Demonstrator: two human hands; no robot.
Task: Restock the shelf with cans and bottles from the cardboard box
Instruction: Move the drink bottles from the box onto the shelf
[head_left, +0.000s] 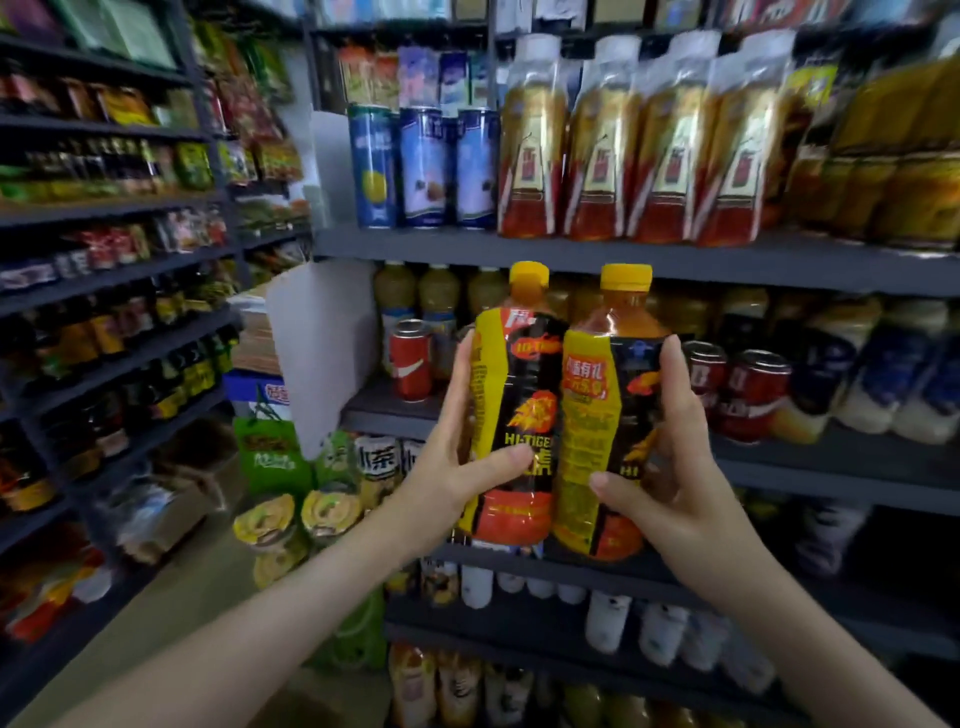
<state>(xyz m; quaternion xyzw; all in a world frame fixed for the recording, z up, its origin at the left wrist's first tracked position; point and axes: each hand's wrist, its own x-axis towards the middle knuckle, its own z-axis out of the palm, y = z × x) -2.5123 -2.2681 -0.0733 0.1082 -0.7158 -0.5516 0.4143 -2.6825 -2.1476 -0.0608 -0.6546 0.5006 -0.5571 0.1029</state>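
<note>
Two bare forearms reach up from the near edge. The left hand (457, 462) curls round the left side of a clear plastic bottle of orange drink with a yellow cap and a black-and-yellow label (511, 400), its thumb pressed across the front. The right hand (675, 462) curls round the right side of a second matching yellow-capped bottle (608, 415), thumb on its lower front. The two bottles are upright, side by side and touching, held in the air in front of the dark grey metal shelf (727, 262). Beyond them, on the middle board, a group of red drink cans (748, 395) stands to the right. A single red can (410, 358) stands to the left, near a white card panel (322, 353). On the board above, farther off, tall blue cans (426, 166) stand left of amber bottles with white caps (602, 145). A second rack of dark shelves (119, 283), its goods blurred, runs along the left.
</note>
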